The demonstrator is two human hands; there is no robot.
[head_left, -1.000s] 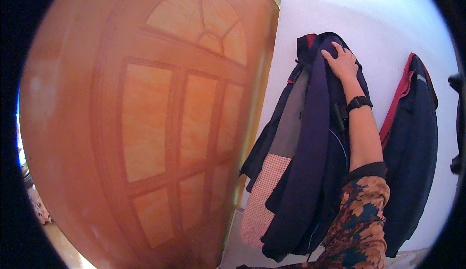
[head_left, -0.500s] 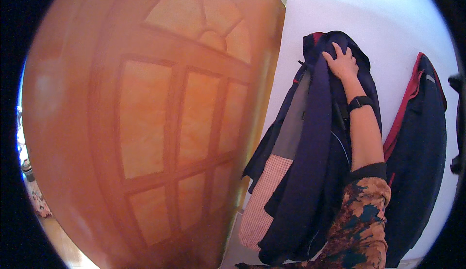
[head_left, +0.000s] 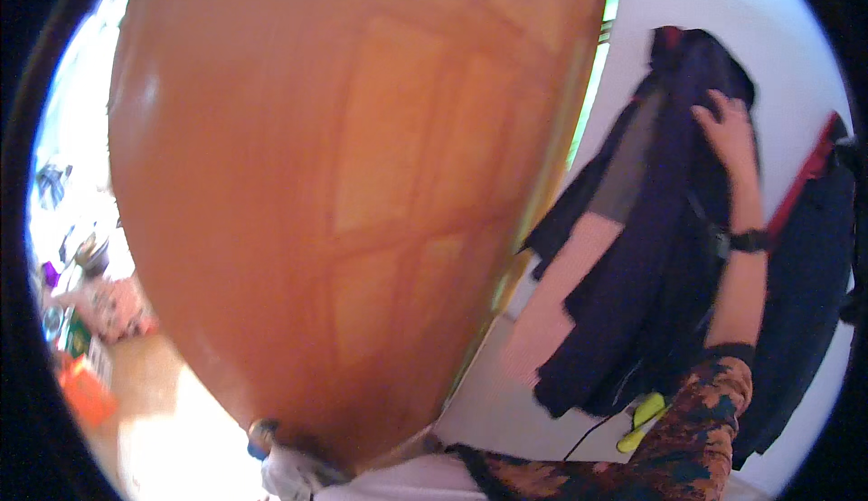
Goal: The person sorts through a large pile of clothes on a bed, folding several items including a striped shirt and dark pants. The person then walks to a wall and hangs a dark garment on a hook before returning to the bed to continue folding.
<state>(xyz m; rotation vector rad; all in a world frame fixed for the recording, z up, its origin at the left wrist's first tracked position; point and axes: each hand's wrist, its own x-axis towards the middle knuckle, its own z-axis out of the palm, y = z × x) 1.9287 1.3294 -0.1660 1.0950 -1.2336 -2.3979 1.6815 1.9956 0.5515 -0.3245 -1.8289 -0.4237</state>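
Note:
My right hand [head_left: 731, 135] rests high on a dark navy jacket [head_left: 665, 257] hanging against a white wall. Its thumb and fingers are spread over the cloth, and I see no grip on it. A dark band circles that wrist, above a leaf-patterned sleeve. A grey panel [head_left: 626, 174] shows along the jacket's left side, over a pink checked cloth [head_left: 565, 288]. My left hand is out of sight.
A large brown panelled door [head_left: 362, 184] fills the middle, light showing past its right edge. Another dark garment with red trim [head_left: 805, 311] hangs at the right. Below the jacket are a yellow-green object [head_left: 642, 421] and black cord. Orange box [head_left: 88, 392] and clutter sit far left.
The view has swung left and down, so door and jacket sit farther right. The room's clutter and the yellow-green object have come into sight. My right hand is still on the jacket.

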